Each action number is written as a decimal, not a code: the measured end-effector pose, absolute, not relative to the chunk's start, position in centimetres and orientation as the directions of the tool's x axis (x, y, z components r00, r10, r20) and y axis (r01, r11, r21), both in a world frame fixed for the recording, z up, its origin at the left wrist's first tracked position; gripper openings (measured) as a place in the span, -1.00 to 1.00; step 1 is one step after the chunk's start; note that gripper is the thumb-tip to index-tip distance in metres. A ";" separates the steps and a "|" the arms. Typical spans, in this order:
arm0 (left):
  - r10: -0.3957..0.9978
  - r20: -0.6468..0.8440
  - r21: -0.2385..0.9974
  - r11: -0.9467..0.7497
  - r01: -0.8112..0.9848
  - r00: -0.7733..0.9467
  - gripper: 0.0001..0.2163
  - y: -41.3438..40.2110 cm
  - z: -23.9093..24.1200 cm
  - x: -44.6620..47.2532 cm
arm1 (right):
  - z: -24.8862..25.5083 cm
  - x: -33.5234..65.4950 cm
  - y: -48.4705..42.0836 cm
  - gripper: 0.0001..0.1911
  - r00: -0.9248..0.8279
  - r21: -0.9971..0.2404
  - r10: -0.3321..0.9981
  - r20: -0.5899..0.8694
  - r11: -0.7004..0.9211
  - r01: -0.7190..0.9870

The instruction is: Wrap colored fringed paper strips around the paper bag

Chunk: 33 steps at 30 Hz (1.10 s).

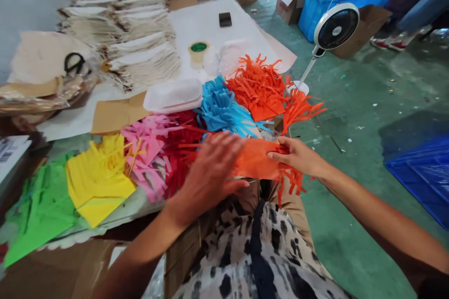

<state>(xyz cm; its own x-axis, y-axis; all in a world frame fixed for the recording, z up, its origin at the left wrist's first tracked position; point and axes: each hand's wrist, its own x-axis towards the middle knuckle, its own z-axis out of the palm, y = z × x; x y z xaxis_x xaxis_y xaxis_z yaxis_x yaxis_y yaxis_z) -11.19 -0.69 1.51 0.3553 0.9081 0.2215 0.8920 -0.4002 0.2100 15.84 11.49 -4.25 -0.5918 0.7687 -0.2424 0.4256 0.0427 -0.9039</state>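
Observation:
A sheet of orange tissue paper (257,159) with fringed ends spans the space before my lap. Its right end is pinched in my right hand (296,154), strips dangling below the fingers. Across the sheet's left end lies my left hand (213,168), fingers stretched out, thumb apart and fingertips slightly blurred. Beyond the hands are piles of orange fringed paper (261,86) and blue fringed paper (222,107). Dark red fringed paper (175,159) is partly covered by my left hand. Further left lie pink (150,149), yellow (100,177) and green fringed paper (44,205).
A white plastic tray (173,96) sits behind the paper. Stacked cream cloth pieces (143,32), green tape (199,47) and a phone-like dark object (225,19) occupy the table. A white fan (336,26) stands right, near a blue crate (315,9). Another person's shoes (389,44) show behind.

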 end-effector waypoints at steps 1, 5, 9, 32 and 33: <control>0.864 0.203 0.209 -0.498 0.842 0.461 -0.20 -1.0 0.4 -9.9 | -4.3 15.9 11.8 -0.58 -0.596 -0.881 0.773 -0.217 0.108 0.461; 0.822 0.172 0.268 -0.569 0.777 0.543 -0.27 -1.8 -4.4 -6.3 | -2.9 16.5 11.2 -0.65 -0.580 -0.612 0.807 -0.109 0.405 0.679; 0.865 0.263 0.218 -0.484 0.848 0.426 -0.56 -2.7 -7.0 -5.2 | -1.8 17.1 7.9 -0.34 -0.694 -0.236 0.701 0.164 0.711 0.662; 0.995 0.070 0.490 0.027 0.871 -0.071 -0.80 0.8 -3.8 -7.5 | -3.0 14.2 8.4 -0.64 -0.553 -0.437 0.833 -0.023 0.489 0.755; 0.994 0.086 0.463 0.015 0.886 -0.062 -0.79 0.9 -4.0 -7.5 | -3.2 14.1 8.2 -0.64 -0.543 -0.403 0.839 -0.005 0.495 0.769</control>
<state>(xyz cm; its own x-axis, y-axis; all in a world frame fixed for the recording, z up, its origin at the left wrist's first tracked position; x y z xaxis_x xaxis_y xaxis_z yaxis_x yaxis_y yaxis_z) -7.48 0.91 -3.96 -0.0621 0.9943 0.0864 0.8862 0.0151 0.4631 14.08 8.23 -3.19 -0.5435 0.8394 -0.0055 0.7693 0.4955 -0.4033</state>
